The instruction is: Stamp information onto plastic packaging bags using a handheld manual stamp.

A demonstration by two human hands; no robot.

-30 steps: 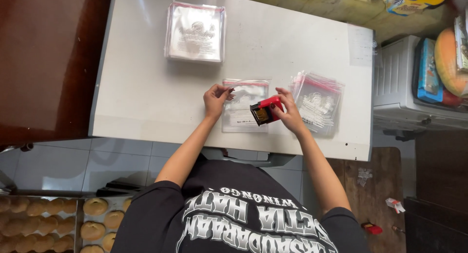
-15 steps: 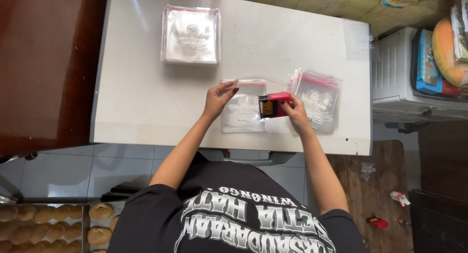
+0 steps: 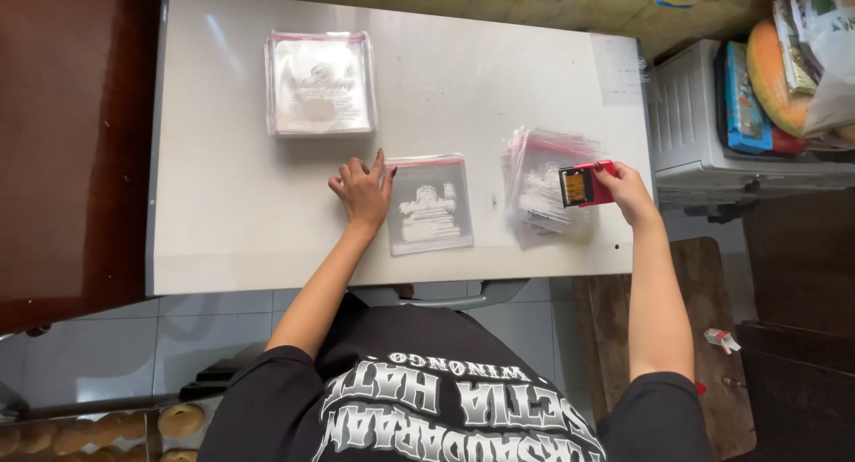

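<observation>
A single clear plastic bag (image 3: 430, 206) with a red top strip and a white print lies flat on the white table (image 3: 214, 222). My left hand (image 3: 361, 190) rests on the table with its fingertips on the bag's left edge. My right hand (image 3: 629, 191) holds a small red stamp (image 3: 583, 184) with a dark face, raised over a loose pile of the same bags (image 3: 545, 188) to the right. A neat stack of clear bags (image 3: 320, 83) sits at the far left of the table.
A white crate-like unit (image 3: 690, 124) holding colourful items stands right of the table. A dark wooden surface (image 3: 71, 133) borders the left. Trays of round buns (image 3: 89, 431) lie at the bottom left, over a tiled floor.
My right hand has carried the red stamp away from the single bag to the right, over the loose pile. My left hand has slid to the bag's left edge.
</observation>
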